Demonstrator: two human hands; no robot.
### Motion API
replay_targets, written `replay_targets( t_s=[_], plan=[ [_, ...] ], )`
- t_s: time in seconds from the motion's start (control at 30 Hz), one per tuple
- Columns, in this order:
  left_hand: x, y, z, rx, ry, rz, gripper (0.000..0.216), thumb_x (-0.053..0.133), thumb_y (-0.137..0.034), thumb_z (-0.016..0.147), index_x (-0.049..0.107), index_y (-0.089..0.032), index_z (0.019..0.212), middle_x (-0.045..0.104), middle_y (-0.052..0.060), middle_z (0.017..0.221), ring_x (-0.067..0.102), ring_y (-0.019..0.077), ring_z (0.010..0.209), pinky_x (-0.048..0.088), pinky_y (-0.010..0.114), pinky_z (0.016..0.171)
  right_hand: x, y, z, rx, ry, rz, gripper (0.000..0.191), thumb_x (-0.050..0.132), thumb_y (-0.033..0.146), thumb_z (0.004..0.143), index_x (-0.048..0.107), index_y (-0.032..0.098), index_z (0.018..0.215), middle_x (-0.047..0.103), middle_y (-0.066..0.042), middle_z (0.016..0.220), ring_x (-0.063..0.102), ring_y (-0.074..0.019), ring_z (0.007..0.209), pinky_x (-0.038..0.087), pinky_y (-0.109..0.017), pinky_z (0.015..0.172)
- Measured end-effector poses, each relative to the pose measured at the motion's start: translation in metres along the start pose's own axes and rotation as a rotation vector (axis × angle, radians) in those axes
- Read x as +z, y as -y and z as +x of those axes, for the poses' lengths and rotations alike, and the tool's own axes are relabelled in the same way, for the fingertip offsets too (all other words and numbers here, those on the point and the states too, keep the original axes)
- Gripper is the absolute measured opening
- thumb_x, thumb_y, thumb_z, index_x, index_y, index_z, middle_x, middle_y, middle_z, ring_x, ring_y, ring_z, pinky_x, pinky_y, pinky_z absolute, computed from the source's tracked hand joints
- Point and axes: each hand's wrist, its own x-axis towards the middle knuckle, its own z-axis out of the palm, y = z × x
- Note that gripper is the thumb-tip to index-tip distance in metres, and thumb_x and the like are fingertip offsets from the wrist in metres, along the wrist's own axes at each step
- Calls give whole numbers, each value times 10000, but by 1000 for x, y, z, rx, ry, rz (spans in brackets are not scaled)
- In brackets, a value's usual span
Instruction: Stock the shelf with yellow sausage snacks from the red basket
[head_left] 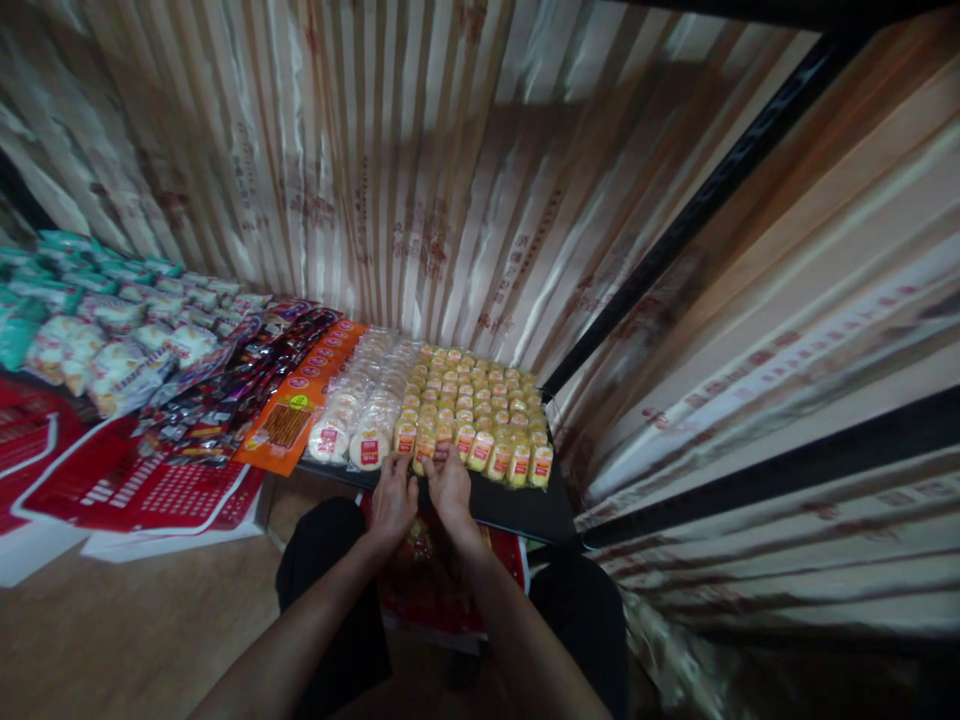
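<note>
Both my hands meet at the front edge of a low black shelf (525, 510). My left hand (393, 500) and my right hand (450, 488) are closed together on one small yellow packaged snack (429, 447) at the front of the yellow rows. Several rows of the same yellow packets (480, 400) cover the shelf behind it. To their left lie rows of round pale cakes in clear wrappers (367, 400). A red carton (435, 570) sits below my hands, between my knees.
Orange packets (300, 410), dark red packets (225, 390) and white and green bags (97, 340) spread along the shelf to the left. Red and white flattened cartons (135, 490) lie below them. A striped curtain (412, 180) hangs behind, and a black frame post (697, 210) rises on the right.
</note>
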Motion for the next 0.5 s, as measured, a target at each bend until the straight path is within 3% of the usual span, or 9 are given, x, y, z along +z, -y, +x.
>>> replay_targets(
  t_s=[0.27, 0.5],
  plan=[
    [-1, 5, 4, 54, -56, 65, 414, 417, -125, 798, 465, -183, 1205, 481, 104, 1163, 499, 222, 1101, 430, 364, 948, 12, -9, -7, -104, -48, -17, 29, 478, 221, 784, 504, 210, 784, 518, -43, 839, 524, -148, 687, 451, -275, 651],
    [1, 12, 6, 94, -31, 82, 383, 411, -127, 808, 501, -184, 1176, 517, 100, 1121, 496, 221, 1114, 434, 370, 949, 18, -13, -10, -147, -38, -50, 95, 437, 183, 797, 517, 220, 761, 500, -28, 783, 489, -166, 711, 426, -292, 695]
  ],
)
